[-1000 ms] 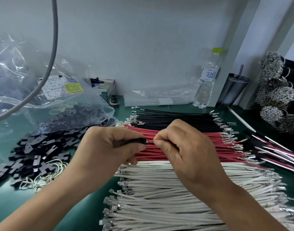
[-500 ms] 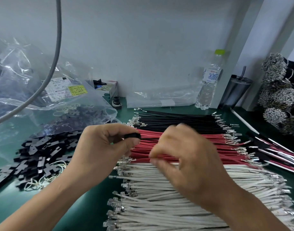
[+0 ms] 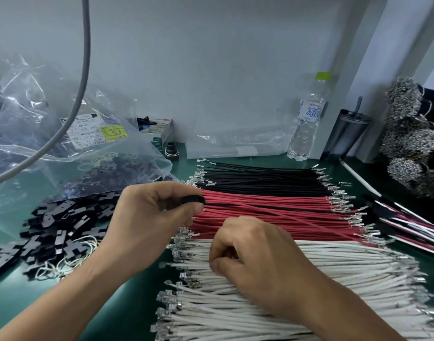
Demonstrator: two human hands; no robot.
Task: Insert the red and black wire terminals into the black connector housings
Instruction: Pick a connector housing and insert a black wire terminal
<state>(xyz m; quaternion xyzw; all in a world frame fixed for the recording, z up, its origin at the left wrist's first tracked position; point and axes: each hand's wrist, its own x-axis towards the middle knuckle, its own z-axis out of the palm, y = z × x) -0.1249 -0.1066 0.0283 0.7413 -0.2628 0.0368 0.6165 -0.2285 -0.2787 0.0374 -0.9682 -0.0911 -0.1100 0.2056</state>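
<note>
A clear plastic bag of black parts slumps over the far left of the green bench, a grey cable curving down in front of it, and a loose heap of black connector housings with pale rubber bands spills from the bag's mouth toward the near left edge. A strip of bare mat shows between that heap and the wire rows, and the left forearm crosses it. The left hand hovers over the left ends of the red wires, thumb and forefinger pinching one black connector housing. Behind, the black wires lie in a row against the red, terminals along both edges. The right hand sits on the white wires, just below the boundary with the red row, fingers curled down into the bundle; whether they grip a wire cannot be told. At the back wall stand a small box, a water bottle and a dark tumbler. Finished mixed harnesses fan out at the right edge, below bundles of metal terminals.
</note>
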